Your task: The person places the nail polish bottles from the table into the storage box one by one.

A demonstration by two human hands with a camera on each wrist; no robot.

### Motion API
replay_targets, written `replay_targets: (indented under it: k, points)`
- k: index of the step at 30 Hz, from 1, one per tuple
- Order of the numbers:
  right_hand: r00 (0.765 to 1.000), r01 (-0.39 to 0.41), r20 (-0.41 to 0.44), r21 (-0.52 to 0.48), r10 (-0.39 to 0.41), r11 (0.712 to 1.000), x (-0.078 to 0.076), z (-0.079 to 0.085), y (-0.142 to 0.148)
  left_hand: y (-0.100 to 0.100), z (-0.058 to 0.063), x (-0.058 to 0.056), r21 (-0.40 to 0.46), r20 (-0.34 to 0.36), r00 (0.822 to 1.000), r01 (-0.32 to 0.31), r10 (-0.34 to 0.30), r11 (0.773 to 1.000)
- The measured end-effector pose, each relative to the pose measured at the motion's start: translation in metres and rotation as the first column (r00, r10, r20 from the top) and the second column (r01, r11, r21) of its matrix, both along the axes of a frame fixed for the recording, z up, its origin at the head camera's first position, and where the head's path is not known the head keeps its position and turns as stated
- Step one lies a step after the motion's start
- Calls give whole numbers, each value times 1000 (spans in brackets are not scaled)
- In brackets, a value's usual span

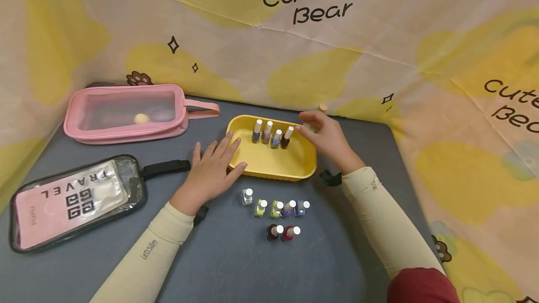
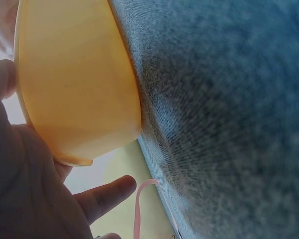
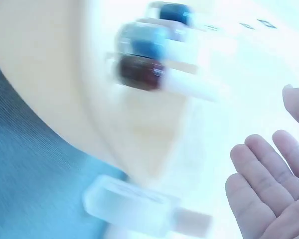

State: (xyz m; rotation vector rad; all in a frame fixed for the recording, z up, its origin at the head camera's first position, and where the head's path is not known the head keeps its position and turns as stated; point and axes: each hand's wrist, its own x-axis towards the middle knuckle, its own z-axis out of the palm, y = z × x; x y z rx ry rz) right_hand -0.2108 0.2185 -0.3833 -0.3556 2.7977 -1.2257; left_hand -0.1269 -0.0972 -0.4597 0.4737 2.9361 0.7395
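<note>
My left hand (image 1: 210, 167) rests on the left end of a yellow basket (image 1: 278, 175), fingers spread, with fingertips over the rim. Four small nail polish bottles with pale caps stand inside: dark blue (image 1: 256, 135), lilac (image 1: 265, 136), light blue (image 1: 275, 142) and dark brown (image 1: 285, 142). Above the basket's right end hovers my right hand (image 1: 330, 141), its fingers loosely bent and nothing between them. A clear bottle with a tan cap (image 3: 192, 222) stands outside the basket at that end, apart from the fingers in the right wrist view. In the head view the hand partly hides it.
In front of the basket stand more nail polish bottles: clear (image 1: 246, 198), yellow-green (image 1: 258, 209), purple (image 1: 287, 209), blue (image 1: 300, 209), dark red (image 1: 273, 233) and red (image 1: 288, 233). A pink pouch (image 1: 126, 135) and a clear travel pouch (image 1: 80, 200) lie left. Printed cloth hangs behind.
</note>
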Motion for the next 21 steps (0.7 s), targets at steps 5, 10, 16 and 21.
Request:
replay_targets:
  k: [5, 10, 16, 21]
  points:
    - [998, 38, -52, -23, -39, 999, 27, 21, 14, -1, -1, 0, -4, 5, 1000, -4, 4, 1000]
    - [994, 21, -111, -17, -22, 1000, 65, 28, 25, -1, -2, -1, -2, 5, 1000, -5, 5, 1000]
    - [988, 23, -151, -34, -28, 999, 112, 16, 34, 1, -2, -1, -4, 9, 1000, -5, 5, 1000]
    - [991, 23, -132, -16, -25, 1000, 145, -4, 33, 1, -1, 0, 2, 8, 1000, -3, 3, 1000]
